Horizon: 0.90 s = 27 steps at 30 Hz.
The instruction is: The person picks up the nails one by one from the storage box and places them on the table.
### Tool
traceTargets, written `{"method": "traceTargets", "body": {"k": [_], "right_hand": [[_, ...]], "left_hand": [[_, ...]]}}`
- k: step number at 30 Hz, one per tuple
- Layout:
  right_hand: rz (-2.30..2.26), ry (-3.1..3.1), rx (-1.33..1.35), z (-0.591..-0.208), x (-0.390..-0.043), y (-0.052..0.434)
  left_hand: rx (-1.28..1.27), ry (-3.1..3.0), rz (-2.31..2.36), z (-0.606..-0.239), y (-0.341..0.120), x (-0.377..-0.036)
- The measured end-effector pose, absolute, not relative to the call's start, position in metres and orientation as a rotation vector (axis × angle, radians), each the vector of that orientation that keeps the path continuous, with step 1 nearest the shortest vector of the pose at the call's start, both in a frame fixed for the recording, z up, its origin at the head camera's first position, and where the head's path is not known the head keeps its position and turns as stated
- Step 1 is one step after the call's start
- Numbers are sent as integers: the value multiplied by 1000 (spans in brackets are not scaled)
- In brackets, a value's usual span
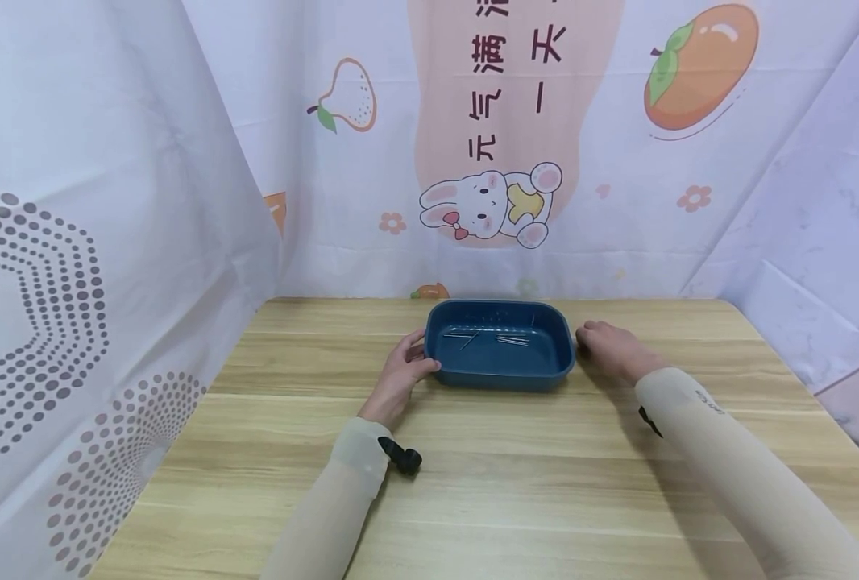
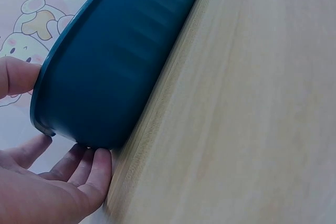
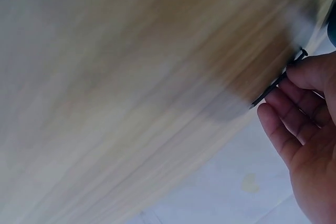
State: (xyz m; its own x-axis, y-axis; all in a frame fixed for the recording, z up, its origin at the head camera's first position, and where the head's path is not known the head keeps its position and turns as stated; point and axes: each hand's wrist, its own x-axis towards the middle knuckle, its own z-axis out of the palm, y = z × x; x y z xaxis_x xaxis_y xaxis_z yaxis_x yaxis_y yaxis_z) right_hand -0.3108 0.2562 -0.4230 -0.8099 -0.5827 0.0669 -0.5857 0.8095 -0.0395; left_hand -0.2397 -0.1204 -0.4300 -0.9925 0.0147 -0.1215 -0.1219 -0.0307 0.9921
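Left grip [image 1: 403, 372] clasping blue tray [image 1: 500, 374] end at frame centre on bench [image 1: 473, 451] to steady it, right grip [image 3: 307, 114] pinching thin dark nail [image 3: 277, 83] just beside it.

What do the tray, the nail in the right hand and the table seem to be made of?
Tray: likely moulded plastic, dark blue, matte with a soft sheen; ribbed wall and rolled rim.
Nail: probably dark metal; thin, straight shank with a small head, pinched by the right hand; blurred.
Table: light wood-grain surface, smooth and satin; solid wood or laminate cannot be told.
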Motion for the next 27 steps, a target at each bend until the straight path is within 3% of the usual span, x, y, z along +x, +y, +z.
{"method": "traceTargets", "body": {"k": [27], "right_hand": [[123, -2964, 868, -397, -323, 235]], "left_hand": [[-102, 2099, 2189, -429, -121, -240]]}}
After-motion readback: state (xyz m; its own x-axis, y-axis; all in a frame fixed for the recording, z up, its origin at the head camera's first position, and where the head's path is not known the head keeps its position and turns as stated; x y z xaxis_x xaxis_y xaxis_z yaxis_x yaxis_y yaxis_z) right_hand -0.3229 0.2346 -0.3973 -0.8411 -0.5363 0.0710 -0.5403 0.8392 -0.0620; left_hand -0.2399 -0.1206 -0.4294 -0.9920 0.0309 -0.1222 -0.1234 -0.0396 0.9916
